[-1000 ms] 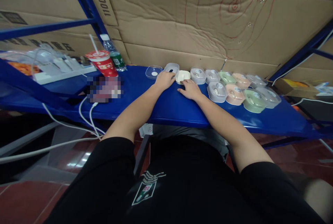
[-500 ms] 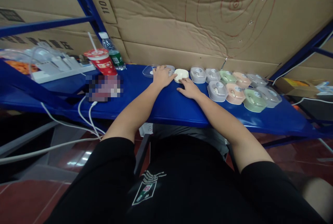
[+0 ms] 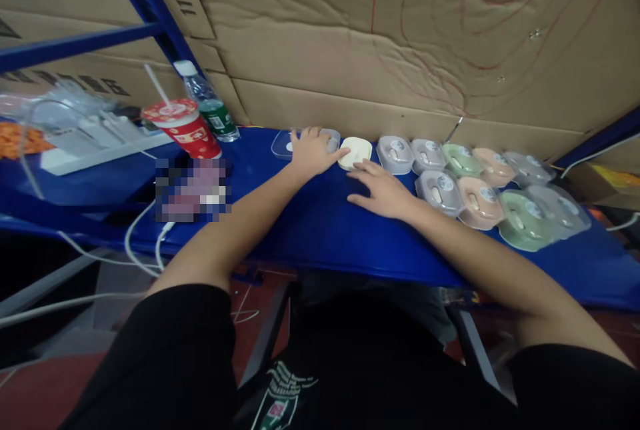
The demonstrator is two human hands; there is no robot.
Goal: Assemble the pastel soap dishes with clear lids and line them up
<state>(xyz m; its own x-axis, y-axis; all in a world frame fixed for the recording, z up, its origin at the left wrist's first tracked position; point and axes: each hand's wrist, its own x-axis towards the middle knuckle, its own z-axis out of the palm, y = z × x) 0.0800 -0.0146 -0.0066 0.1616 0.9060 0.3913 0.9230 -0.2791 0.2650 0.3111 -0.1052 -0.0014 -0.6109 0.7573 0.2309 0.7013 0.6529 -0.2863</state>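
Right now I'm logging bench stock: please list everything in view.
Lidded plastic containers: nine, purple, peach, green and grey, two rows, right.
Rounded container: one, cream, centre.
Shallow plastic dish: one, clear, left of centre.
Translucent plastic piece: one, pale grey, beside it.
Lidded cup with straw: one, red, left.
Plastic bottle: one, clear, behind the cup.
Blurred item: one, pinkish, before the cup.
Power strip: one, white, far left.
Cables: several, white, left.
Cardboard sheets: several, brown, behind the table.
Cardboard box: one, brown, far right.
Metal bars: several, blue, both sides.
Table: one, blue, centre.
Left hand: one, bare, over the translucent piece.
Right hand: one, bare, near the rounded container.
Sleeves: two, black, below.
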